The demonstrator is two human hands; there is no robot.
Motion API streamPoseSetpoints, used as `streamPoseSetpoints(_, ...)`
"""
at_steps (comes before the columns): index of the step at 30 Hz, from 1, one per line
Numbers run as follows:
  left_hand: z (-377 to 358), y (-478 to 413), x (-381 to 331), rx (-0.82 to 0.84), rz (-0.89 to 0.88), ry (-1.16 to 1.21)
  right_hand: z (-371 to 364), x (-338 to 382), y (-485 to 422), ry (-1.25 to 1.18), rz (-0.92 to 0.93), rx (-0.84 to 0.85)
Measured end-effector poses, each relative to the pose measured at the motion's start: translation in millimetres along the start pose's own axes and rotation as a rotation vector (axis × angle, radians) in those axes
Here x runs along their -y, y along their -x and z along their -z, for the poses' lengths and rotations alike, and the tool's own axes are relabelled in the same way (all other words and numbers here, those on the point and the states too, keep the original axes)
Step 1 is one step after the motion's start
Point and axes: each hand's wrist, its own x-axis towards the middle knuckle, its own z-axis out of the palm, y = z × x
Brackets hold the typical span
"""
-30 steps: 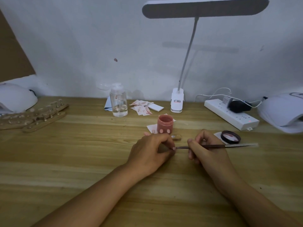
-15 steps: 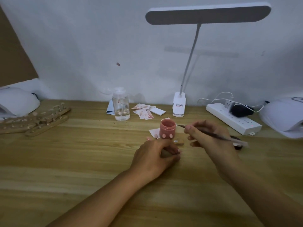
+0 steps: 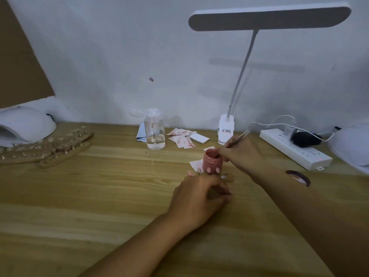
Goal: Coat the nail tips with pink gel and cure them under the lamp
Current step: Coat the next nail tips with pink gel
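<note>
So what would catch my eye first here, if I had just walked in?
Probably the pink jar in the middle of the table, with the right hand dipping a thin brush into it. Just in front, the left hand curls round a small object, mostly hidden. A white desk lamp arches overhead, and wooden strips of nail tips lie at the far left.

Dim room; white wall (image 3: pixel 99 56); wooden desk (image 3: pixel 89 206); white desk lamp (image 3: pixel 269 18).
</note>
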Motion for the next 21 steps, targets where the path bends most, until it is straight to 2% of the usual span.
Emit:
streamPoseSetpoints(3,0,0,-1,0.007,0.003,0.01,3,-2,8,-0.083,0.005,-0.084)
streamPoseSetpoints(5,1,-1,-1,0.016,0.014,0.012,10,-7,19,-0.32,-0.029,-0.13)
streamPoseSetpoints(7,1,-1,-1,0.022,0.023,0.013,20,-15,37,-0.599,-0.087,-0.089)
streamPoseSetpoints(9,0,-1,-1,0.02,0.03,0.01,29,-27,59,-0.731,-0.129,-0.021)
streamPoseSetpoints(13,1,-2,-1,0.031,0.065,0.05,38,-47,95,-0.779,-0.107,0.001)
streamPoseSetpoints(21,3,-3,-1,0.042,0.059,0.1,28,-53,103,-0.673,0.048,-0.009)
